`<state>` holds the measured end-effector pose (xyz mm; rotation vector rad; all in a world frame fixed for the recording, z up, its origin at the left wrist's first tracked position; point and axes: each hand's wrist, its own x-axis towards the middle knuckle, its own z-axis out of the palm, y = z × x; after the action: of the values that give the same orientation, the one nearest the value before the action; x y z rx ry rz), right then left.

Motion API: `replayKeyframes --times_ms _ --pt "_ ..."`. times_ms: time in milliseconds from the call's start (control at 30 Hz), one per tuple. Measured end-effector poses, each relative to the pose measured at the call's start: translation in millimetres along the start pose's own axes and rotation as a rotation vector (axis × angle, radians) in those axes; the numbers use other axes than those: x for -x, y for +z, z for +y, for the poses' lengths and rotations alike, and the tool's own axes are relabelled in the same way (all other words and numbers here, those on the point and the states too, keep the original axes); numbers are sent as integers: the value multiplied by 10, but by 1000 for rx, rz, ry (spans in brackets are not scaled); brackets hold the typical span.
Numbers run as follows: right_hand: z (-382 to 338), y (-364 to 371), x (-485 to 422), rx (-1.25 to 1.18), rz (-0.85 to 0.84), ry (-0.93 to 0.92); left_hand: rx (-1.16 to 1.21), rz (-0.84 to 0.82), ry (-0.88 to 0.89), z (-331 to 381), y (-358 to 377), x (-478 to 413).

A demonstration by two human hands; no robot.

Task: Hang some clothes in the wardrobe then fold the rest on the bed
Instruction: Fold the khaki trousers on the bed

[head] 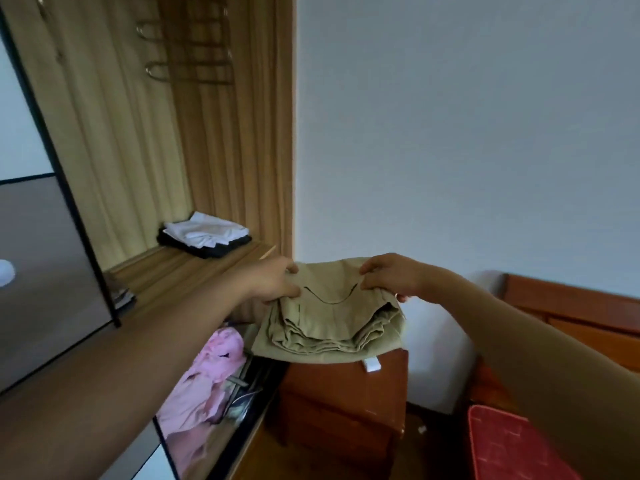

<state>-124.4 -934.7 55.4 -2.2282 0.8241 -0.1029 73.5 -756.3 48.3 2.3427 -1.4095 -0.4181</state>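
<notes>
A folded khaki garment (329,327) with a thin black cord at its top hangs in the air in front of the wardrobe's right edge. My left hand (273,282) pinches its upper left corner and my right hand (388,277) pinches its upper right corner. A white tag (372,364) dangles from its lower edge. Inside the open wardrobe (194,140), a wooden shelf (180,271) carries a folded stack, white cloth (207,230) on top of dark cloth. Empty metal hangers (194,69) hang high up inside. Below the shelf lies a pink garment (207,382).
A reddish wooden nightstand (346,403) stands under the held garment, against the white wall. The bed's wooden headboard (571,306) runs along the right. A red woven basket (512,445) sits at the lower right. The wardrobe's dark-framed sliding door (52,265) fills the left.
</notes>
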Motion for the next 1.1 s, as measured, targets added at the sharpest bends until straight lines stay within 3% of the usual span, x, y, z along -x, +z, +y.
replayKeyframes --times_ms 167,400,567,733,867,967,1100 --pt "-407 365 -1337 15 -110 -148 111 97 -160 -923 -205 -606" --pt "-1045 1051 -2999 120 -212 -306 270 224 -234 -2224 -456 -1254" --pt "-1429 1559 -4065 222 -300 -425 295 243 -418 -2974 -610 -1644" --pt "-1911 2224 -4902 136 -419 -528 428 343 -656 -3625 -605 -1839" --pt "-2300 2895 -5533 125 -576 -518 639 497 -879 -4197 -585 -1852" --pt "-2670 3320 -5859 100 -689 -451 660 669 -1003 -4541 -682 -1859" --pt "-3175 3842 -6110 33 -822 -499 708 853 -1131 -5066 -787 -1787"
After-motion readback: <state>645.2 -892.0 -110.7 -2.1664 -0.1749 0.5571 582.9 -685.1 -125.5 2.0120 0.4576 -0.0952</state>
